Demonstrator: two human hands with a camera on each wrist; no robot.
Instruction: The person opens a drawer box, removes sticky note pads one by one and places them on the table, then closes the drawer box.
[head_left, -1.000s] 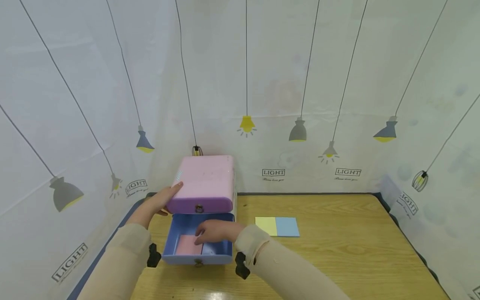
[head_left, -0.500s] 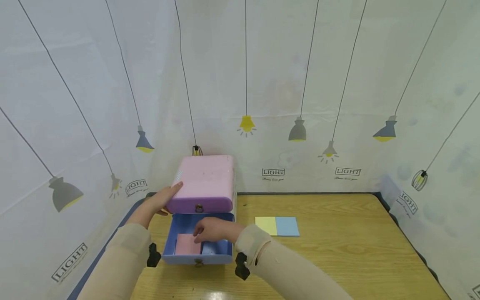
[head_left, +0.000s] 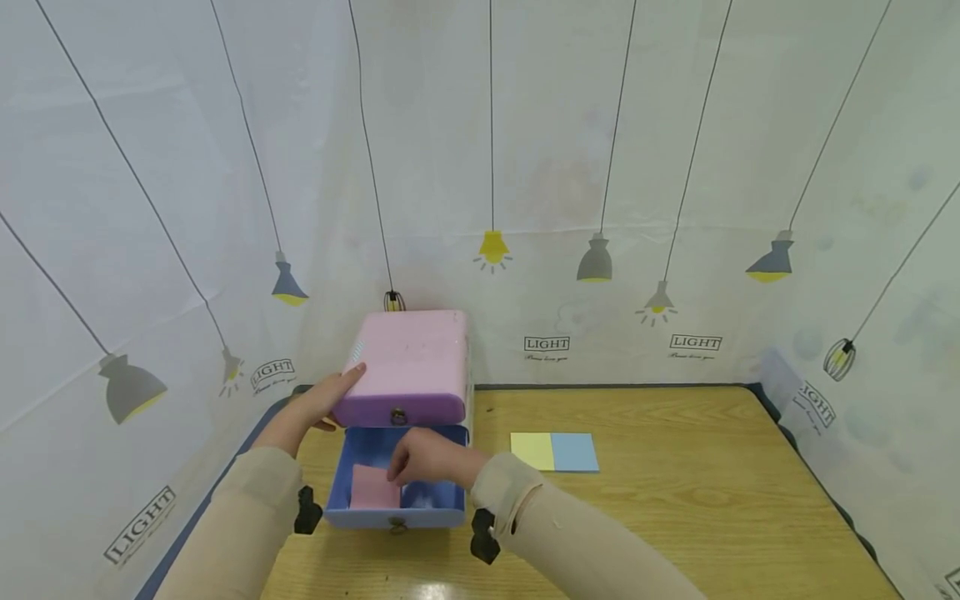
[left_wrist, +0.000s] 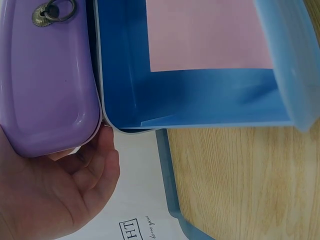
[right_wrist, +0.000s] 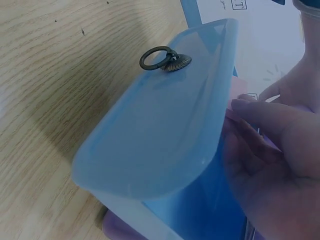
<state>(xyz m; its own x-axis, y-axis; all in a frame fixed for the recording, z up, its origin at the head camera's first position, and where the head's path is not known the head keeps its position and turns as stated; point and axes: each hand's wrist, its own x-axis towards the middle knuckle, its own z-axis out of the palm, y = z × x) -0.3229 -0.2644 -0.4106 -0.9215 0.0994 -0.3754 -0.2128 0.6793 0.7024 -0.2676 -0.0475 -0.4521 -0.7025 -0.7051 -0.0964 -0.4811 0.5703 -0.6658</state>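
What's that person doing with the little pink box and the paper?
The grip of the person's right hand pinches an edge of a pink paper over in the open blue drawer. Their left hand holds the left side of the pink-topped box, just above that drawer. A yellow square and a blue square lie side by side on the table, with neither hand touching them.
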